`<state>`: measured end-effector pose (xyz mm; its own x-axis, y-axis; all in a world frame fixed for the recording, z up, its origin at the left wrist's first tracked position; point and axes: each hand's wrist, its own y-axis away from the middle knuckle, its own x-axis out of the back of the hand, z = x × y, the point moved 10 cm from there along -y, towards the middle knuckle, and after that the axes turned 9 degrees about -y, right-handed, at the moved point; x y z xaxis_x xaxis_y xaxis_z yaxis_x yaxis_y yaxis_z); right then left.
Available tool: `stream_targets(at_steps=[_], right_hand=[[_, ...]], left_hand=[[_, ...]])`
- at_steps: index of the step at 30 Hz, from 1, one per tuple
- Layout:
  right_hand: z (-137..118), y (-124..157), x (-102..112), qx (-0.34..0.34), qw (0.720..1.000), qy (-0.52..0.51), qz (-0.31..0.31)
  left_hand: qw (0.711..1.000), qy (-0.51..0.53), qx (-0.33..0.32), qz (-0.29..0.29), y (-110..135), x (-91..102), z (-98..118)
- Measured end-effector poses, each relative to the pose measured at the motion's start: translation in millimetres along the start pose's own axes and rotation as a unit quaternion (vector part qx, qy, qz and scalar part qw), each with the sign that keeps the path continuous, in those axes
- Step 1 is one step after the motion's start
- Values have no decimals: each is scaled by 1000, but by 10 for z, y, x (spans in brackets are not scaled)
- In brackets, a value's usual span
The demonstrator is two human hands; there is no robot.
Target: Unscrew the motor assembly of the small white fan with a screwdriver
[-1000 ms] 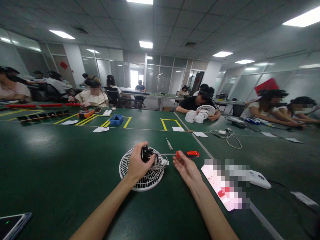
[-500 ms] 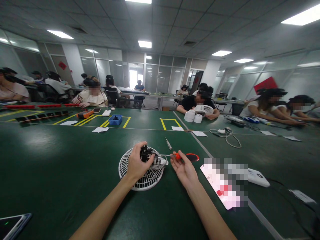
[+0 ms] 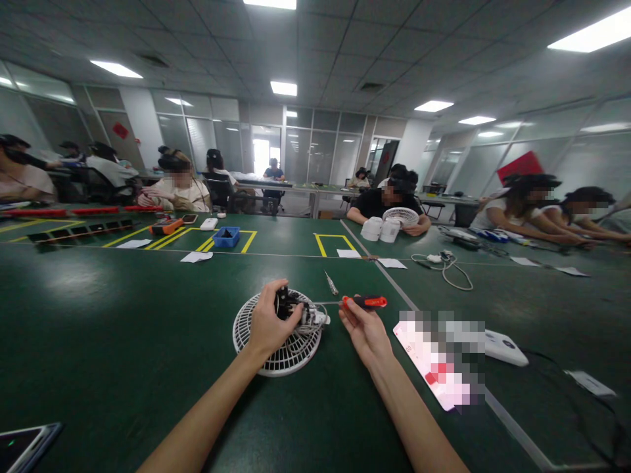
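Observation:
A white fan grille (image 3: 296, 360) lies flat on the green table in front of me. On top of it is a black fan motor (image 3: 284, 301) with white parts and grey wires at its right side. My left hand (image 3: 269, 322) is closed around the motor, thumb in front. My right hand (image 3: 365, 328) holds a red and black screwdriver (image 3: 367, 301) by the front of its handle, between thumb and fingers. The shaft points left, its tip at the motor's right side, where contact is hard to make out. A small clear-handled screwdriver (image 3: 331, 284) lies just beyond.
A pink-and-white phone-like slab (image 3: 419, 361), partly blurred, lies to the right, near a white power strip (image 3: 505, 347). A blue bin (image 3: 227, 237) stands beyond, left. Across the table a person handles white fan parts (image 3: 379, 228). Another phone (image 3: 29, 443) is at near left.
The screwdriver's handle has turned about its axis and its far end sits slightly higher. The fingers of my right hand have shifted along with it. My left hand keeps its grip on the motor.

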<state>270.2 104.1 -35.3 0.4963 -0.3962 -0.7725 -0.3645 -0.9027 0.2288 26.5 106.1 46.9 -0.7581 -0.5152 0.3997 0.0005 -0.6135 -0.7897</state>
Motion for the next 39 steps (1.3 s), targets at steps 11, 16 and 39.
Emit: stream_targets(at_steps=[11,16,39], right_hand=[[142,57,55,-64,997,11,39],[115,26,55,-60,998,8,30],[90,0,94,-48,998,-8,41]], left_hand=[[1000,-2,-11,-7,4,-21,4],[1000,-2,-4,-14,7,-27,-10],[1000,7,-21,-5,-14,1,40]])
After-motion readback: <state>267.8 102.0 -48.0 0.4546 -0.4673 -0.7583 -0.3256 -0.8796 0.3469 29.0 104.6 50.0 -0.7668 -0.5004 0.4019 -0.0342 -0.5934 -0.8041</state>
